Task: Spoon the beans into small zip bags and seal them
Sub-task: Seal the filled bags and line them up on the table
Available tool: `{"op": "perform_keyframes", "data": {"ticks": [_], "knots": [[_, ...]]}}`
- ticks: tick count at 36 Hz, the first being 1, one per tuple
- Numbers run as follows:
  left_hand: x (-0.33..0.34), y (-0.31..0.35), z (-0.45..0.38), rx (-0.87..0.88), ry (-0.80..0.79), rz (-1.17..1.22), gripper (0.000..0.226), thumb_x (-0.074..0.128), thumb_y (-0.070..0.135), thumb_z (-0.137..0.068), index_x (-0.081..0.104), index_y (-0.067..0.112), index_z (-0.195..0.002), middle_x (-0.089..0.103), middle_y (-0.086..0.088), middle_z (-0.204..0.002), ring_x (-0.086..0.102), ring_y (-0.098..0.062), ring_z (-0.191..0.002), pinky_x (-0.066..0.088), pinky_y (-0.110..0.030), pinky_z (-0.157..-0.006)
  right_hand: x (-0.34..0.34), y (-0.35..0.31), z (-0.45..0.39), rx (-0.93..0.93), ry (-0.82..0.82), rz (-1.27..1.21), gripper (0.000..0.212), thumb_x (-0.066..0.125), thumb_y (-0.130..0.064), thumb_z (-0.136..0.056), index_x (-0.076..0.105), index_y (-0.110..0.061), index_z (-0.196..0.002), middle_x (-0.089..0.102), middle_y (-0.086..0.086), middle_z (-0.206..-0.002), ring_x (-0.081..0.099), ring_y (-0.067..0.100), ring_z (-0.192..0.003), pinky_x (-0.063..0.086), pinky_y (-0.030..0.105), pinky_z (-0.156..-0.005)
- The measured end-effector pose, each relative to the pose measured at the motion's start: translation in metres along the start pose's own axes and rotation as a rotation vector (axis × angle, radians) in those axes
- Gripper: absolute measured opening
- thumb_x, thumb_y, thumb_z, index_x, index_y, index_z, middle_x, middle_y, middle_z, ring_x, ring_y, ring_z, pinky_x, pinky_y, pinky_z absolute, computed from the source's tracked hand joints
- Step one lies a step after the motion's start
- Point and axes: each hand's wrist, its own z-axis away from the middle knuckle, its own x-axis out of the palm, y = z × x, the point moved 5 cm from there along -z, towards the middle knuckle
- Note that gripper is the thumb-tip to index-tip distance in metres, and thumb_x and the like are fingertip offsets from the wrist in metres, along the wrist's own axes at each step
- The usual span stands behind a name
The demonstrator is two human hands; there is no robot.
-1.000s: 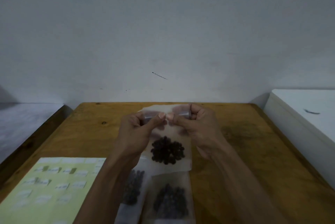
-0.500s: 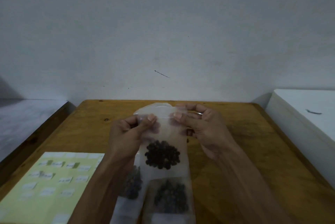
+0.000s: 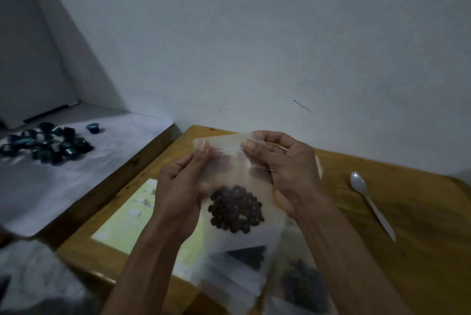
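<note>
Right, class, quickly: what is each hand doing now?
Left hand: pinches the zip bag near its top edge.
Right hand: pinches the same top edge.

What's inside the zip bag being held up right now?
The zip bag holds a clump of dark beans near its bottom; the upper part looks empty. Fingertips cover the top strip.

A plain, dimly lit room in what looks like a home, set up as a makeshift packing spot. A bare painted wall (image 3: 280, 34) with a small scuff fills everything from ten to two o'clock. A worn wooden table (image 3: 420, 251) stands against it, with a sheet of small labels (image 3: 127, 215) at seven o'clock and a plastic spoon (image 3: 369, 205) at three o'clock. At nine o'clock a white cloth-covered surface (image 3: 76, 174) carries a scatter of small dark-blue cups (image 3: 48, 146).
</note>
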Motion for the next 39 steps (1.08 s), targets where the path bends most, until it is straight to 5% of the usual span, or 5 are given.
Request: {"op": "perform_keyframes", "data": {"ticks": [9, 16, 21, 28, 39], "knots": [[-0.112, 0.020, -0.005, 0.014, 0.322, -0.059, 0.027, 0.058, 0.032, -0.093, 0.073, 0.011, -0.099, 0.075, -0.013, -0.105, 0.069, -0.031, -0.106, 0.053, -0.047, -0.087, 0.073, 0.064, -0.031, 0.024, -0.128, 0.391, 0.021, 0.076, -0.033, -0.087, 0.073, -0.013, -0.092, 0.077, 0.006, -0.092, 0.073, 0.022, -0.083, 0.059, 0.036, -0.073], [-0.195, 0.037, -0.004, 0.095, 0.642, -0.072, 0.021, 0.061, 0.030, -0.097, 0.076, 0.016, -0.100, 0.076, -0.005, -0.102, 0.070, -0.020, -0.101, 0.053, -0.033, -0.081, 0.072, 0.124, -0.042, 0.113, -0.258, 1.076, 0.034, 0.069, -0.027, -0.092, 0.067, 0.007, -0.086, 0.071, 0.023, -0.086, 0.055, 0.017, -0.060, 0.043, 0.020, -0.048], [-0.202, 0.039, -0.001, 0.082, 0.638, -0.106, 0.021, 0.059, 0.030, -0.098, 0.074, 0.016, -0.101, 0.078, 0.001, -0.093, 0.073, -0.015, -0.094, 0.052, -0.035, -0.088, 0.079, 0.140, -0.038, 0.174, -0.351, 1.366, 0.037, 0.069, -0.037, -0.089, 0.062, -0.019, -0.058, 0.056, 0.001, -0.056, 0.055, 0.018, -0.054, 0.041, 0.030, -0.052], [-0.206, 0.036, 0.000, 0.077, 0.622, -0.142, 0.021, 0.060, 0.029, -0.098, 0.074, 0.015, -0.098, 0.077, -0.006, -0.096, 0.073, -0.022, -0.096, 0.052, -0.035, -0.081, 0.072, 0.128, -0.031, 0.146, -0.311, 1.553, 0.029, 0.068, -0.038, -0.082, 0.068, -0.019, -0.060, 0.064, -0.003, -0.057, 0.071, 0.022, -0.065, 0.049, 0.030, -0.054], [-0.197, 0.030, -0.002, 0.073, 0.565, -0.150, 0.021, 0.058, 0.026, -0.099, 0.073, 0.012, -0.094, 0.078, -0.002, -0.088, 0.074, -0.017, -0.089, 0.054, -0.030, -0.079, 0.071, 0.148, -0.024, 0.177, -0.296, 1.529, 0.042, 0.068, -0.032, -0.087, 0.048, -0.017, -0.054, 0.049, -0.004, -0.052, 0.051, 0.022, -0.055, 0.040, 0.031, -0.059]]}}
